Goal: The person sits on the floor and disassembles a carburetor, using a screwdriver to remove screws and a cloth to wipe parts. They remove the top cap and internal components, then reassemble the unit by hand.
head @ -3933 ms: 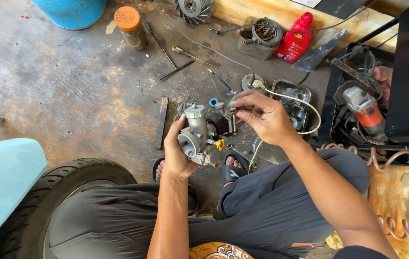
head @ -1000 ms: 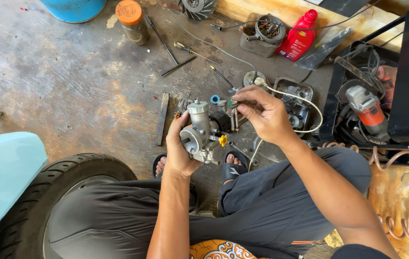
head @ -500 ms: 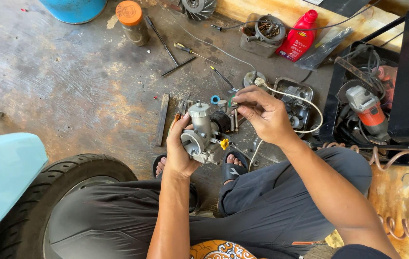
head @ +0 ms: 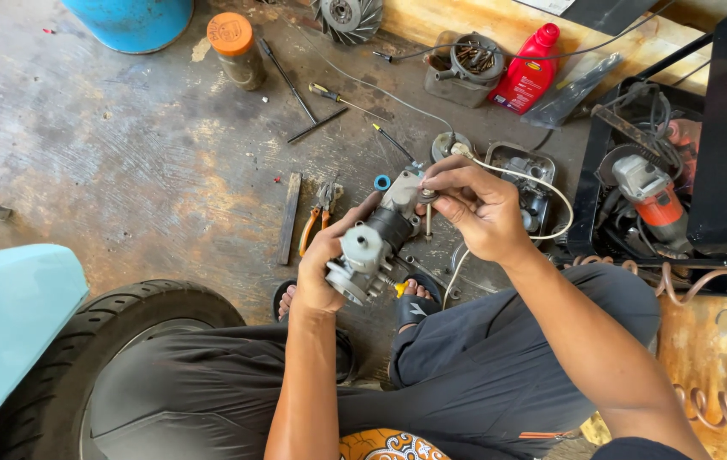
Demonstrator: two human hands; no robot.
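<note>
A person squats on a stained concrete floor (head: pixel 125 170), working a grey metal carburetor (head: pixel 372 249) held above the feet. The left hand (head: pixel 323 271) wraps its fingers around the lower body of the carburetor, a firm cradle that keeps the part steady and tipped toward the other hand. The right hand (head: pixel 476 209) pinches a small round metal piece (head: pixel 426 195) between thumb and forefinger at the carburetor's upper end; the remaining fingers curl in, narrow, giving a fine grip suited to so small a part. What that piece is exactly cannot be told.

Tools lie fanned out within arm's reach: orange-handled pliers (head: pixel 319 215) and a flat metal bar (head: pixel 289 216) just beside the left hand, a yellow-handled screwdriver (head: pixel 340 97) and thin black rods (head: pixel 295 89) farther out. A small blue ring (head: pixel 381 182) sits on the floor near the carburetor. A thin white cable (head: pixel 542 192) loops past the right hand over a grey metal housing (head: pixel 524 183).

At the top stand a jar with an orange lid (head: pixel 237 49), a red bottle (head: pixel 529 71) and a pot of screws (head: pixel 464 61). An angle grinder (head: pixel 649 194) rests in a black frame (head: pixel 726 128) at the right. A black tyre (head: pixel 116 332) and pale blue bodywork (head: pixel 5 324) fill the lower left.
</note>
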